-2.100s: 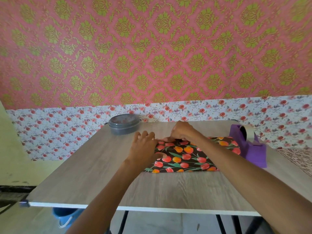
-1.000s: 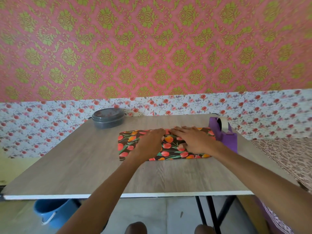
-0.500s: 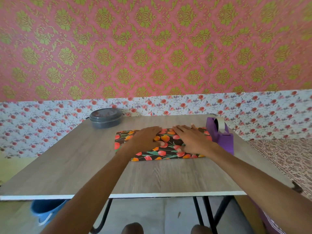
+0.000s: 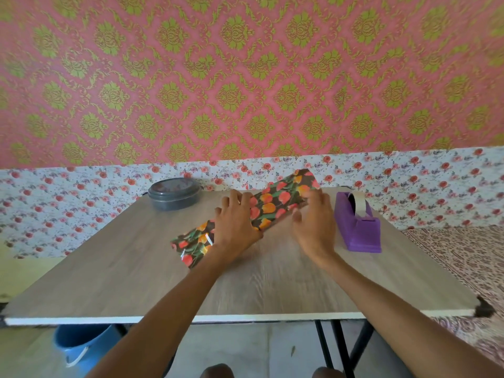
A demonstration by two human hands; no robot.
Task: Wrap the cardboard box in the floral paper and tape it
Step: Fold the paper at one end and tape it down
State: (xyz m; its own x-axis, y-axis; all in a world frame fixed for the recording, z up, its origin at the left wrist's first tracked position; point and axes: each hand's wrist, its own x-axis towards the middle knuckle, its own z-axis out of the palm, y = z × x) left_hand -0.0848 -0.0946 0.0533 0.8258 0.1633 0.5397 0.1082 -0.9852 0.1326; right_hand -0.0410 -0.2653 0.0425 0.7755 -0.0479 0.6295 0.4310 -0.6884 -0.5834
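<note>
- My left hand point(image 4: 237, 225) grips the parcel point(image 4: 272, 204) mid-length, tilted on the bench point(image 4: 122, 263).
- My right hand point(image 4: 313, 225) clasps its raised end, beside the dispenser point(image 4: 357, 230).

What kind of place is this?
Probably a room in a home, used for crafts: patterned wallpaper, a wooden table with floral paper and a purple tape dispenser, and a blue bucket on the floor beneath.
</note>
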